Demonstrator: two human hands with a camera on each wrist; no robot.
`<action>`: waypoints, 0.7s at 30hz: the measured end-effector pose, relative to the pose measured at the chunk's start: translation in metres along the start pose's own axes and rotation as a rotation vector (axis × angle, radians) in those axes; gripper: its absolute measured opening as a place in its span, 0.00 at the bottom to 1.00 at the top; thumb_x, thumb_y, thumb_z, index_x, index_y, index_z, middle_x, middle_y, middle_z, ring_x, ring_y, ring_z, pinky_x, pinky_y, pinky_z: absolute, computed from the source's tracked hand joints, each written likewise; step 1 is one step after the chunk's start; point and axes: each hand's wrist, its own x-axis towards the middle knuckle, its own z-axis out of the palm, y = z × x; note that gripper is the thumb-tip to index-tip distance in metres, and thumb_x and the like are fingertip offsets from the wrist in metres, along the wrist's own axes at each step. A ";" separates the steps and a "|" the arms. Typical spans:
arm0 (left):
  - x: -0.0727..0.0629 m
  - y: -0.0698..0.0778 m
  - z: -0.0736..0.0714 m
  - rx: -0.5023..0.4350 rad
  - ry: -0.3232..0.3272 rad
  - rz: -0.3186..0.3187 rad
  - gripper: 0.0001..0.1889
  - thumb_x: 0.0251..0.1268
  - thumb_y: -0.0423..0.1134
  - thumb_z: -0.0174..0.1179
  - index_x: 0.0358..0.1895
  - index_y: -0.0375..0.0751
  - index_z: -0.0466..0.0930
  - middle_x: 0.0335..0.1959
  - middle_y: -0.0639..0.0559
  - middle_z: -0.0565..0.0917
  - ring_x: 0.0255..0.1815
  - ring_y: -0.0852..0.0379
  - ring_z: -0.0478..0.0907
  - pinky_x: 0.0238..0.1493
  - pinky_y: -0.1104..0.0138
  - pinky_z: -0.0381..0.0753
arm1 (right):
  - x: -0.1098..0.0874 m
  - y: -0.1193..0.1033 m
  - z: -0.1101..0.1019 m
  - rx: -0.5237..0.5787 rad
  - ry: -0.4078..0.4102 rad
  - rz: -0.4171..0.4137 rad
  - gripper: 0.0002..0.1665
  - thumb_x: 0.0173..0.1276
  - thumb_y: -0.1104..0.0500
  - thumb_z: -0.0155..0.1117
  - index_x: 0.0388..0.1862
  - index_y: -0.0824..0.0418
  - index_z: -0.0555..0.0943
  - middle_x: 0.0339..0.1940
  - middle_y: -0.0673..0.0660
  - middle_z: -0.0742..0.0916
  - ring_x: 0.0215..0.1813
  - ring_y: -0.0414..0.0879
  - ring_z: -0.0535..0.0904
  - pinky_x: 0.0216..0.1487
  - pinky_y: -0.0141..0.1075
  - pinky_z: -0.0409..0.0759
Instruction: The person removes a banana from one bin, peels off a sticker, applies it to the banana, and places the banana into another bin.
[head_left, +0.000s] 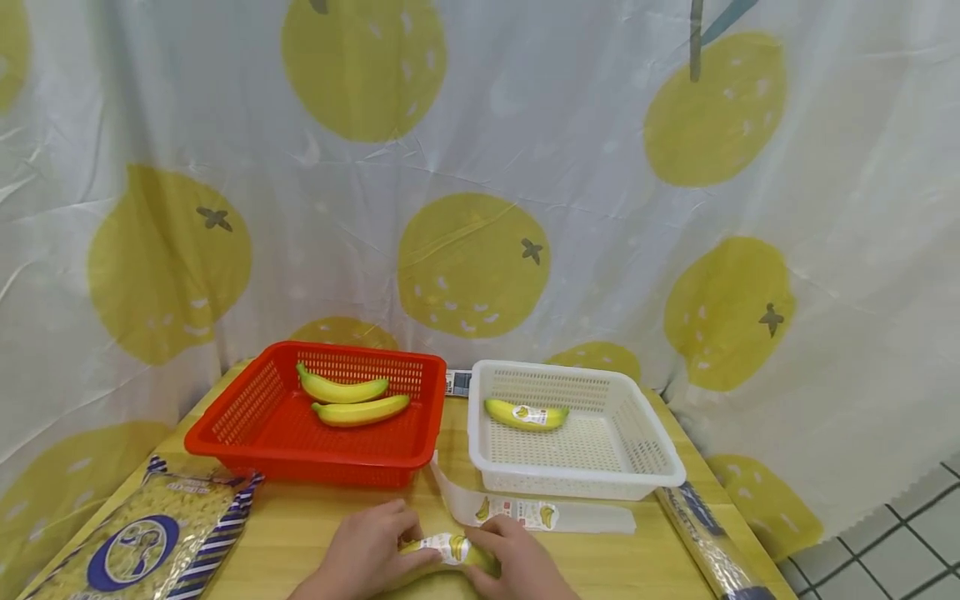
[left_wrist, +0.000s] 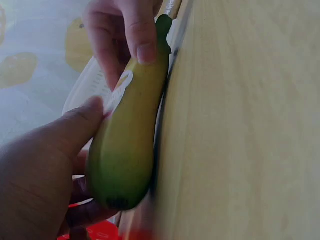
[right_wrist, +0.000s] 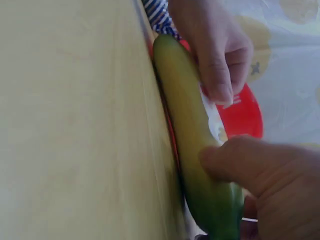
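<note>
A banana (left_wrist: 130,135) with green ends lies low over the table in front of me, a hand at either end. My left hand (head_left: 367,546) holds one end, its thumb at the edge of a white label (head_left: 444,547) with a banana picture. Around the stem end curls my right hand (head_left: 517,560), its thumb pressing on the peel in the right wrist view. Just beyond the hands lies a pale strip of labels (head_left: 588,517), its left end curling up.
Two bananas sit in a red basket (head_left: 315,454) at the back left. A white basket (head_left: 570,479) at the back right holds one labelled banana (head_left: 501,409). A pasta bag (head_left: 135,542) is on the left, a clear plastic package (head_left: 705,537) at the right edge. A patterned curtain (head_left: 585,250) hangs behind.
</note>
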 end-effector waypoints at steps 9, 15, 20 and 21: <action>0.036 0.019 0.004 -0.509 -0.033 -0.108 0.24 0.67 0.46 0.70 0.62 0.45 0.77 0.43 0.55 0.87 0.29 0.70 0.79 0.32 0.70 0.81 | -0.046 0.035 -0.015 0.329 0.043 0.103 0.21 0.59 0.61 0.79 0.52 0.60 0.85 0.47 0.50 0.88 0.47 0.35 0.82 0.42 0.32 0.84; 0.071 0.040 0.019 -0.875 -0.077 -0.349 0.29 0.70 0.49 0.67 0.69 0.42 0.70 0.48 0.40 0.85 0.28 0.52 0.87 0.22 0.66 0.81 | -0.059 0.043 -0.023 0.406 0.006 0.199 0.22 0.61 0.59 0.77 0.55 0.63 0.86 0.44 0.47 0.85 0.43 0.32 0.79 0.40 0.30 0.80; 0.085 0.049 0.041 -1.094 0.025 -0.468 0.20 0.72 0.46 0.66 0.57 0.37 0.78 0.41 0.38 0.83 0.26 0.50 0.85 0.20 0.71 0.76 | -0.067 0.044 -0.030 0.457 -0.015 0.268 0.23 0.67 0.56 0.73 0.58 0.67 0.85 0.41 0.47 0.84 0.38 0.30 0.76 0.35 0.29 0.78; 0.086 0.049 0.045 -1.113 0.050 -0.476 0.18 0.71 0.44 0.67 0.56 0.36 0.79 0.39 0.39 0.83 0.26 0.52 0.85 0.20 0.72 0.75 | -0.068 0.044 -0.031 0.471 -0.011 0.264 0.23 0.67 0.57 0.73 0.58 0.67 0.85 0.41 0.48 0.84 0.38 0.30 0.76 0.34 0.29 0.78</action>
